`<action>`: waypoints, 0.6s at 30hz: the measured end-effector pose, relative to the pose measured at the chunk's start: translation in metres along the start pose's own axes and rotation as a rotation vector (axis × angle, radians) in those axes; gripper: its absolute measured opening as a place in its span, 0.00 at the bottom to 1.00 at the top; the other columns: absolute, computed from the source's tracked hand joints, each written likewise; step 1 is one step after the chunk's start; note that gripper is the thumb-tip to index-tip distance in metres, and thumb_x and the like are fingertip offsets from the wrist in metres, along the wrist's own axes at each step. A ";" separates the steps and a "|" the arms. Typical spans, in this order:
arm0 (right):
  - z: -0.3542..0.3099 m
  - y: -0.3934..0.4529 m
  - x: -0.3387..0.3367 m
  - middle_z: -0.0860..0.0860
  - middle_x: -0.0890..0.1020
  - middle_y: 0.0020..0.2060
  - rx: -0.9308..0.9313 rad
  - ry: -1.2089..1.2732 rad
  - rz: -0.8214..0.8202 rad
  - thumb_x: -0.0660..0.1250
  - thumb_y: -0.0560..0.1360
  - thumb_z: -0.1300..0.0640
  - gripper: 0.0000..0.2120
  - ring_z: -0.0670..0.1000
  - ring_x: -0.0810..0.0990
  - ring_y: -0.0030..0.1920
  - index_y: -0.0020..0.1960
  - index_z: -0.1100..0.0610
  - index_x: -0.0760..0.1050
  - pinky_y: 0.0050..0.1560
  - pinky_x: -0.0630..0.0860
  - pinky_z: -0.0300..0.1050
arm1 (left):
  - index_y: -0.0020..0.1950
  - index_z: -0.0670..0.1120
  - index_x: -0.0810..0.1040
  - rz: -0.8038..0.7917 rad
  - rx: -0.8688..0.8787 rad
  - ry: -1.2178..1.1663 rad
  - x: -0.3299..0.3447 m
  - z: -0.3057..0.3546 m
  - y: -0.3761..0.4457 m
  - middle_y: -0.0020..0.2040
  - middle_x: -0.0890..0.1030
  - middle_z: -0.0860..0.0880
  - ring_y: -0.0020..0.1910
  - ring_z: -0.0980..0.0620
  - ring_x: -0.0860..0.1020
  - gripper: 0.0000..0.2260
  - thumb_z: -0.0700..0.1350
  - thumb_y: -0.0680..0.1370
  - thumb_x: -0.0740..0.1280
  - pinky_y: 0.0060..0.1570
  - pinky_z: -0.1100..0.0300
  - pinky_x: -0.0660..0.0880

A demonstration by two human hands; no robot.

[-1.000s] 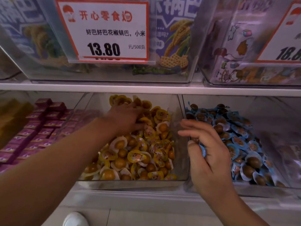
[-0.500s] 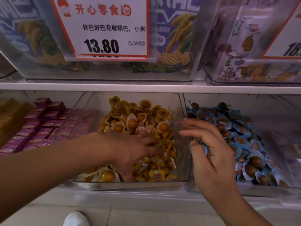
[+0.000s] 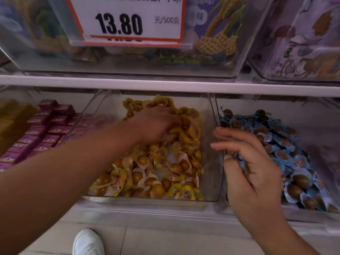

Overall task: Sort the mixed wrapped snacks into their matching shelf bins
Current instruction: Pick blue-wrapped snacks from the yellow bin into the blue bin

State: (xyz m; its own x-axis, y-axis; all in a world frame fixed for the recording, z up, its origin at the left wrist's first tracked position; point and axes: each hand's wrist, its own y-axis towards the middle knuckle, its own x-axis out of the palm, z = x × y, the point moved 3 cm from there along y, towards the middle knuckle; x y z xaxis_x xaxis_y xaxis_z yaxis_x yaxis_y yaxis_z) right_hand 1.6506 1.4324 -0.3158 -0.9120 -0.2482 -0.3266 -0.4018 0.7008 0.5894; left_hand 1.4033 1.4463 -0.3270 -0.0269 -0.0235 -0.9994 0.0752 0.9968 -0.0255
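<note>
White shoe (image 3: 88,242) on floor, nearest. Right hand (image 3: 252,168) over divider by blue snacks (image 3: 287,153) in right bin (image 3: 312,214); fingers loosely curled, whether it held anything: cannot tell. Left hand (image 3: 156,124) farther back, buried in yellow snacks (image 3: 161,168) in middle bin (image 3: 147,199), fingers curled into heap. Purple boxes (image 3: 42,129) left. Price tag (image 3: 127,21) above.

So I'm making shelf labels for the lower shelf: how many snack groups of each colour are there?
yellow-wrapped snacks: 1 group
blue-wrapped snacks: 1 group
purple boxes: 1 group
gold-brown packs, far left, partly cut off: 1 group
Total: 4 groups
</note>
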 end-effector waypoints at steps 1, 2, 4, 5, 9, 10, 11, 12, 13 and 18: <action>0.000 0.000 0.000 0.50 0.80 0.58 0.003 0.003 -0.001 0.62 0.74 0.69 0.14 0.47 0.77 0.64 0.49 0.55 0.82 0.61 0.71 0.34 | 0.68 0.57 0.74 -0.005 0.010 -0.055 -0.007 -0.005 0.002 0.61 0.76 0.48 0.61 0.47 0.74 0.21 0.59 0.76 0.68 0.56 0.53 0.72; 0.000 0.000 0.000 0.50 0.80 0.58 0.005 0.005 -0.001 0.62 0.74 0.69 0.14 0.47 0.77 0.64 0.49 0.55 0.82 0.61 0.71 0.34 | 0.67 0.56 0.76 -0.018 0.020 -0.076 -0.012 -0.009 0.001 0.60 0.77 0.49 0.61 0.48 0.74 0.19 0.57 0.76 0.68 0.57 0.55 0.71; -0.001 0.000 0.000 0.49 0.80 0.58 0.001 0.010 -0.001 0.62 0.74 0.68 0.14 0.46 0.77 0.64 0.49 0.54 0.82 0.61 0.72 0.34 | 0.66 0.55 0.77 -0.069 0.034 -0.054 -0.015 -0.012 -0.003 0.59 0.77 0.49 0.61 0.49 0.74 0.18 0.56 0.77 0.69 0.54 0.60 0.68; -0.001 0.000 0.000 0.49 0.80 0.58 -0.003 0.011 0.000 0.62 0.74 0.68 0.14 0.45 0.77 0.63 0.49 0.54 0.82 0.61 0.72 0.34 | 0.66 0.55 0.77 -0.093 0.041 -0.035 -0.015 -0.012 -0.006 0.60 0.76 0.49 0.61 0.48 0.74 0.18 0.55 0.77 0.69 0.55 0.59 0.69; -0.001 0.000 -0.001 0.48 0.80 0.58 -0.004 0.020 -0.008 0.62 0.74 0.69 0.14 0.45 0.77 0.63 0.49 0.55 0.82 0.61 0.72 0.35 | 0.76 0.61 0.65 -0.239 -0.001 0.035 -0.019 -0.005 -0.028 0.78 0.60 0.50 0.78 0.48 0.57 0.34 0.68 0.72 0.67 0.74 0.45 0.59; -0.001 0.000 -0.001 0.48 0.80 0.58 -0.004 0.019 -0.012 0.62 0.74 0.69 0.14 0.45 0.77 0.63 0.49 0.55 0.82 0.61 0.72 0.35 | 0.78 0.64 0.58 -0.297 -0.014 0.035 -0.018 -0.004 -0.041 0.81 0.51 0.53 0.80 0.50 0.47 0.40 0.72 0.69 0.67 0.77 0.41 0.52; -0.001 0.000 -0.001 0.48 0.80 0.58 -0.004 0.018 -0.016 0.62 0.74 0.68 0.14 0.45 0.77 0.63 0.49 0.55 0.82 0.61 0.73 0.36 | 0.78 0.66 0.51 -0.350 -0.012 0.035 -0.015 -0.002 -0.057 0.81 0.42 0.56 0.79 0.51 0.37 0.46 0.75 0.65 0.67 0.76 0.37 0.45; 0.000 0.000 -0.001 0.49 0.80 0.58 -0.002 0.018 -0.019 0.62 0.74 0.68 0.14 0.45 0.77 0.63 0.49 0.55 0.82 0.62 0.73 0.37 | 0.78 0.69 0.45 -0.395 0.001 0.049 -0.011 -0.001 -0.074 0.79 0.34 0.59 0.77 0.53 0.29 0.51 0.75 0.62 0.69 0.74 0.34 0.41; 0.000 0.000 -0.001 0.49 0.80 0.59 0.000 0.020 -0.022 0.62 0.74 0.68 0.14 0.45 0.77 0.64 0.49 0.55 0.82 0.62 0.73 0.37 | 0.76 0.70 0.41 -0.426 0.019 0.078 -0.007 -0.001 -0.091 0.77 0.28 0.61 0.74 0.53 0.25 0.53 0.73 0.60 0.70 0.73 0.32 0.40; -0.002 0.001 0.001 0.49 0.80 0.58 -0.019 0.006 -0.017 0.62 0.74 0.68 0.13 0.45 0.77 0.63 0.49 0.55 0.82 0.62 0.72 0.36 | 0.74 0.72 0.35 -0.452 -0.093 0.190 0.010 0.000 -0.113 0.71 0.19 0.57 0.74 0.43 0.23 0.55 0.61 0.64 0.75 0.69 0.25 0.54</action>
State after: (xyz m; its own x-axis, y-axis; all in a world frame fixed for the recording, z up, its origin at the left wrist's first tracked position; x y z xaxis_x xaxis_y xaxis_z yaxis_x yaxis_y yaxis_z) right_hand 1.6491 1.4311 -0.3139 -0.9055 -0.2641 -0.3322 -0.4187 0.6837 0.5977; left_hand 1.3950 1.3331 -0.3341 -0.2178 -0.4492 -0.8665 -0.0746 0.8929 -0.4441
